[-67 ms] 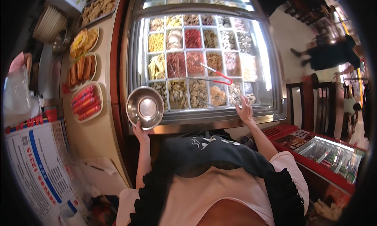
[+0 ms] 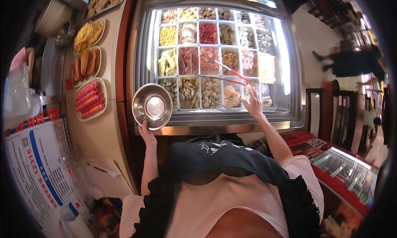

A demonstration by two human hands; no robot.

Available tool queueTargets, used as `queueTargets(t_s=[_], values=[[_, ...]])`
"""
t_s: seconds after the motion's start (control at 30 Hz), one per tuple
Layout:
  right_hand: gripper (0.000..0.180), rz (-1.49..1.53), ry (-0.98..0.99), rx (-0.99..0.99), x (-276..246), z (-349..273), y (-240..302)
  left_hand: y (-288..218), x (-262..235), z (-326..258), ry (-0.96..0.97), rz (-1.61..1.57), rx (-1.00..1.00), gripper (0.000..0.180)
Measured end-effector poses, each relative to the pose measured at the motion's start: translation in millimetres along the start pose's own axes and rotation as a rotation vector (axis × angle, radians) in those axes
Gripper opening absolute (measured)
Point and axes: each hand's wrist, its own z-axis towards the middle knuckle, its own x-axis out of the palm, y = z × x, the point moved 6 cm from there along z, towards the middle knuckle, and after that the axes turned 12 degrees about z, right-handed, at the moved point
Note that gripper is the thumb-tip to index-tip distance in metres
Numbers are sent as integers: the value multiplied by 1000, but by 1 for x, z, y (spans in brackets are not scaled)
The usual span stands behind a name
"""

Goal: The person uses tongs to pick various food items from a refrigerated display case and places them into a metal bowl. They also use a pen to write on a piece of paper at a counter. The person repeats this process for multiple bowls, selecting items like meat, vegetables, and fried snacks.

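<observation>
My left hand [image 2: 147, 135] grips the rim of a shiny metal bowl [image 2: 140, 109] over the near left corner of a lit food display case [image 2: 215, 121]. Nothing shows inside the bowl. My right hand [image 2: 253, 104] reaches over the case's near right part, fingers stretched out and holding nothing. Just beyond its fingertips is the red handle of a pair of metal tongs [image 2: 243, 78], which lies across the food trays. Another pair of metal tongs [image 2: 223, 105] rests in the near trays, left of that hand.
White trays of sliced meats, mushrooms and other foods fill the case in rows. On the left counter [image 2: 113, 114] stand plates of red-wrapped sausages [image 2: 90, 100], fried dough sticks [image 2: 87, 67] and yellow food [image 2: 89, 36]. At right are a red-framed freezer [image 2: 343, 171] and a person [image 2: 351, 63].
My right hand has moved forward, its fingertips closer to the red tongs handle. The view has shifted slightly; my left hand still holds the bowl.
</observation>
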Motion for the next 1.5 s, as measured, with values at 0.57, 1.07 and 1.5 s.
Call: queueTargets(t_s=[0.57, 1.07, 1.5], values=[[53, -8, 320, -315, 88, 107, -51, -12, 10, -14, -252, 24, -112, 22], [22, -541, 436, -433, 70, 126, -9, -6, 5, -11, -210, -6, -141, 29], [16, -369, 621, -260, 66, 104, 3, -18, 29, -13, -203, 3, -130, 31]])
